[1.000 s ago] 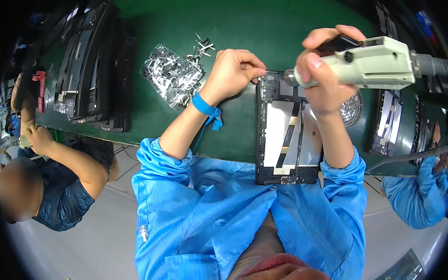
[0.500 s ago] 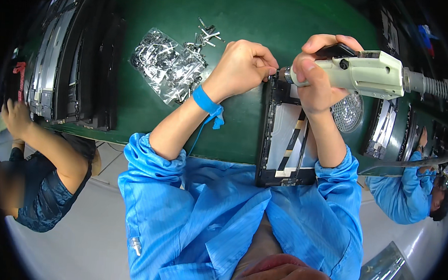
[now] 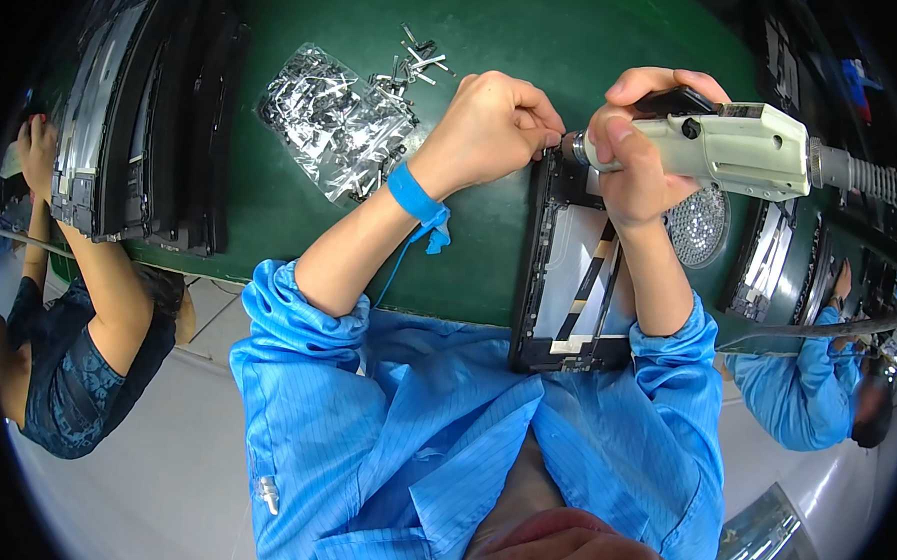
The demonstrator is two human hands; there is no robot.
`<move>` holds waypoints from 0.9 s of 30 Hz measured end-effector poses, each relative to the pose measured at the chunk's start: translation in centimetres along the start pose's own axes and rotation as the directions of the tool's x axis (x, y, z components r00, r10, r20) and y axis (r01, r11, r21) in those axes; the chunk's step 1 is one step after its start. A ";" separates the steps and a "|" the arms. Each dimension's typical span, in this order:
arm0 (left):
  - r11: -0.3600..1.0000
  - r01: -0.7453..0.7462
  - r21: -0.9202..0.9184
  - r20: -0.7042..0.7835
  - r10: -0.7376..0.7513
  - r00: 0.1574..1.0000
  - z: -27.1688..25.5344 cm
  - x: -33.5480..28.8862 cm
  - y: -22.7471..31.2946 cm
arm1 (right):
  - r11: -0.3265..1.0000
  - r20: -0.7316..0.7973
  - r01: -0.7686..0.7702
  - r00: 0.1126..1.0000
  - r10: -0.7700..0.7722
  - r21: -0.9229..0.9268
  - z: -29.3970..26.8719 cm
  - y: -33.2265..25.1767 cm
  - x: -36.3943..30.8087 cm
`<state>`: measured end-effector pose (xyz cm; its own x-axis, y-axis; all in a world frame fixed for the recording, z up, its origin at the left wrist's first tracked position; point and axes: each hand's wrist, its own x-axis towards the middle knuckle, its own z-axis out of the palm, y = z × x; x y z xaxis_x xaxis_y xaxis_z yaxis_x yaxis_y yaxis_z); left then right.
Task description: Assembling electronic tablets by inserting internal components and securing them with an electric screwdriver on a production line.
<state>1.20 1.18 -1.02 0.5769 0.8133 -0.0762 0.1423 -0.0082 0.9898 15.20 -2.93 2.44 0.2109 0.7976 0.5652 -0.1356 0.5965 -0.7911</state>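
My right hand (image 3: pixel 628 178) is wrapped round a pale powered screwdriver (image 3: pixel 754 153) with a black lever on top and a ribbed hose at its back. The tool lies nearly level, its tip pointing left at the upper edge of a tablet-like device panel (image 3: pixel 575 251). That panel has a black frame and silver middle, and reaches over the table's front edge toward my body. My left hand (image 3: pixel 490 127) is closed in a pinch at the tool's tip, by the panel's top left corner. Whatever its fingertips hold is hidden. A blue strap (image 3: pixel 412 198) circles my left wrist.
Left of my hand lies a clear bag (image 3: pixel 325 119) of small metallic parts, with loose parts (image 3: pixel 423 64) beside it. A round dish (image 3: pixel 698 226) sits beyond my right wrist. Panels stand stacked at left (image 3: pixel 115 115) and lie at right (image 3: pixel 765 259). Co-workers sit on both sides.
My hands, the screwdriver and the panel have hardly moved; my left hand is slightly farther right. The co-worker at left has shifted, with the raised hand now higher beside the stack.
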 end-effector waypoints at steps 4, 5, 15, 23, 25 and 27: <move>1.000 -0.024 0.012 -0.017 0.024 1.000 0.0 0.0 -0.1 | 1.000 -0.010 0.001 1.000 -0.001 -0.001 0.0 -0.1 0.0; 1.000 -0.017 -0.005 0.003 0.017 1.000 0.1 0.0 -0.2 | 1.000 -0.008 0.000 1.000 0.000 0.000 0.0 -0.2 0.0; 0.813 -0.484 0.323 0.112 0.475 0.873 -0.4 -0.2 -0.1 | 0.997 -0.043 0.007 0.999 -0.004 0.073 0.1 -1.0 0.3; 0.827 -0.479 0.294 0.096 0.473 0.876 -0.4 -0.4 0.2 | 0.995 -0.077 0.018 0.997 -0.010 0.096 0.1 -1.9 0.7; 0.850 -0.452 0.270 0.056 0.455 0.889 -0.3 -0.6 0.6 | 0.994 -0.096 0.020 0.995 -0.010 0.104 0.0 -2.3 0.8; 0.842 -0.466 0.271 0.038 0.475 0.879 -0.2 -0.7 1.0 | 0.993 -0.099 0.029 0.995 -0.017 0.115 -0.1 -2.5 0.9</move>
<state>0.74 0.75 0.06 0.6055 0.6891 0.3981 0.0686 -0.5436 0.8366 15.79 -3.67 4.90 0.3080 0.7742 0.5529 -0.2402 0.6257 -0.7422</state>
